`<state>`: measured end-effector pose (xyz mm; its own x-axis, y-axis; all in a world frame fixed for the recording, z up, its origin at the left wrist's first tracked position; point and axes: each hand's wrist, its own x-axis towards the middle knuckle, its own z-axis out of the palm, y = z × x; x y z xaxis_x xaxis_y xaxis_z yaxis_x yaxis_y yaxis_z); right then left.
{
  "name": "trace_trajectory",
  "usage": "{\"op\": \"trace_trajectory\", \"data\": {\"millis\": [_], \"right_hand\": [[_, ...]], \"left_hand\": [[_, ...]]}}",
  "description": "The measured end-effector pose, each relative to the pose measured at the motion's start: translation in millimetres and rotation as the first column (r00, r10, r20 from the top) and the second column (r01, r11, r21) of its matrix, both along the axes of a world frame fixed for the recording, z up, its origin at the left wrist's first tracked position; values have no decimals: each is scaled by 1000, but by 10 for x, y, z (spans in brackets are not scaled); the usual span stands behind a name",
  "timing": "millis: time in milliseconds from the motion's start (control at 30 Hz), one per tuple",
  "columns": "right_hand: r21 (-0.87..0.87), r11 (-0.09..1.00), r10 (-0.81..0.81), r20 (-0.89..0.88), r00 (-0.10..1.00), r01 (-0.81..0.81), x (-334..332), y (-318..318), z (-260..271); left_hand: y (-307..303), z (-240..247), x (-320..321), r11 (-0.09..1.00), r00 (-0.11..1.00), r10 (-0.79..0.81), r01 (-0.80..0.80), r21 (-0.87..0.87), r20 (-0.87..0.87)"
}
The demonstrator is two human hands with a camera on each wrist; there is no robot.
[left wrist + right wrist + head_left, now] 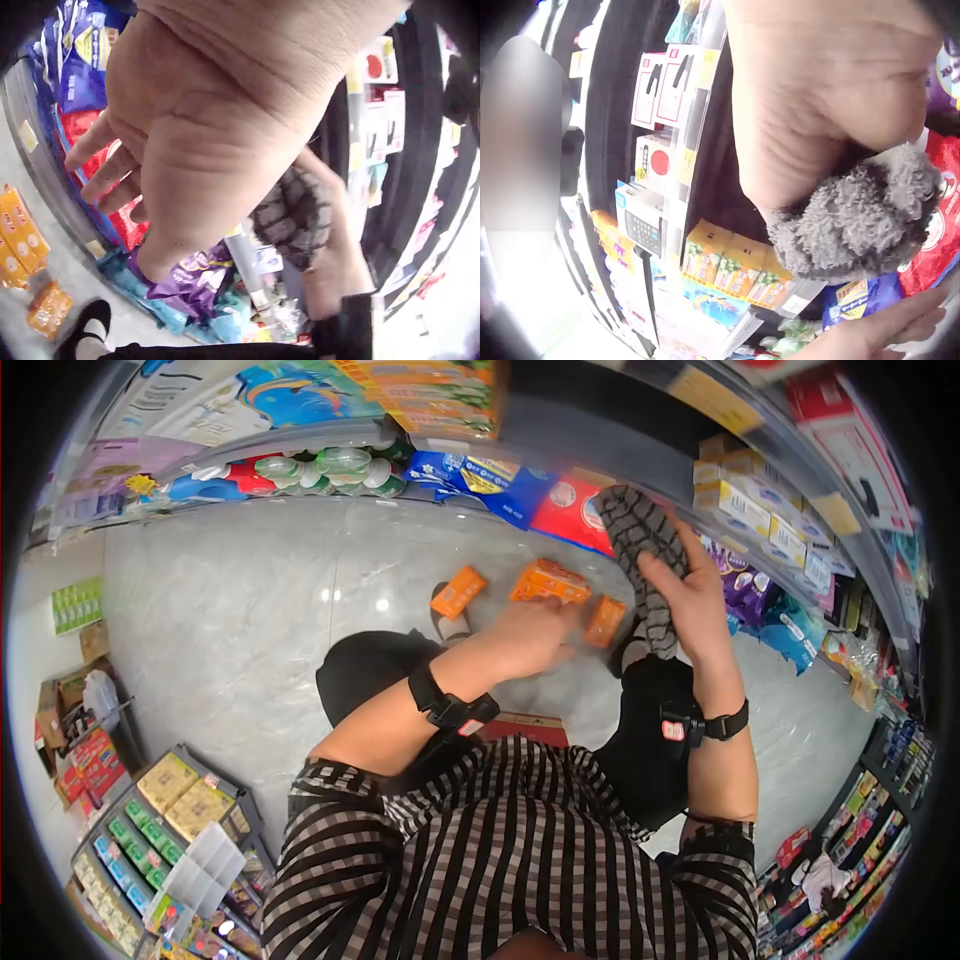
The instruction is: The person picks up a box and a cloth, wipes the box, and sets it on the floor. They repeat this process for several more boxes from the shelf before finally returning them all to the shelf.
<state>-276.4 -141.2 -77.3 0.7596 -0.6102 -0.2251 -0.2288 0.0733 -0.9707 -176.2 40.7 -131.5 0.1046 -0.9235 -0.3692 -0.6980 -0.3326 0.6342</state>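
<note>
My right hand [690, 595] grips a folded grey cloth [637, 540] with a dark grid pattern, holding it upright in front of the shelf. Its fluffy pile [862, 217] shows under the palm in the right wrist view. My left hand [530, 637], blurred in the head view, is over the floor beside the orange packs [549, 581]. In the left wrist view its palm [217, 127] faces the camera, with loosely extended fingers and nothing held. Another orange pack [459, 593] lies by my left shoe, and one more [605, 622] lies near my right foot.
A bottom shelf ahead carries a red bag [570, 512], blue bags [480, 480] and purple bags [735, 575]. Yellow-white boxes [745, 510] stand on the shelf to the right. Grey floor [250, 610] stretches left. A display stand [170, 840] is behind on the left.
</note>
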Motion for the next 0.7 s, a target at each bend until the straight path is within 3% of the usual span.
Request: {"op": "trace_trajectory", "data": {"millis": [33,67,133,167,200,233,300,333,500,567,700], "right_hand": [[-97,995,11,-86,996,-19,118,-67,77],[-173,985,-1,-48,999,-7,272,-136,91],[-276,961,20,-5,1000,-21,672,-304,133],[-322,946,-22,-142,990,-25,908,-379,165],[-369,929,-77,-271,960,-30,1162,-471,185],[-864,314,49,-401,915,-395,1235,-857,-232],[-988,134,150,-60,987,-81,1807,-1110,-534],[-989,123,174,-65,983,-87,1954,-1097,-513],[-975,93,310,-166,936,-204,2698,-863,-456],[-964,84,286,-218,933,-251,2719,-777,-416],[-938,100,194,-309,931,-332,2639,-566,-379]], "left_hand": [[-14,44,97,992,999,-9,13,126,-33],[-50,5,122,995,999,-5,8,95,-35],[-135,-107,56,985,947,-148,116,125,284],[-172,-126,29,991,949,-117,91,101,293],[-216,-119,-3,994,984,-52,67,-87,168],[-262,-92,-14,962,999,-14,24,-273,38],[-268,47,-52,951,998,12,7,-310,60],[-275,-31,-127,917,974,99,-11,-399,202],[-335,-135,-186,948,978,108,-47,-315,180],[-324,-138,-202,955,993,26,10,-295,118],[-353,-65,-81,965,988,16,25,-262,151]]}}
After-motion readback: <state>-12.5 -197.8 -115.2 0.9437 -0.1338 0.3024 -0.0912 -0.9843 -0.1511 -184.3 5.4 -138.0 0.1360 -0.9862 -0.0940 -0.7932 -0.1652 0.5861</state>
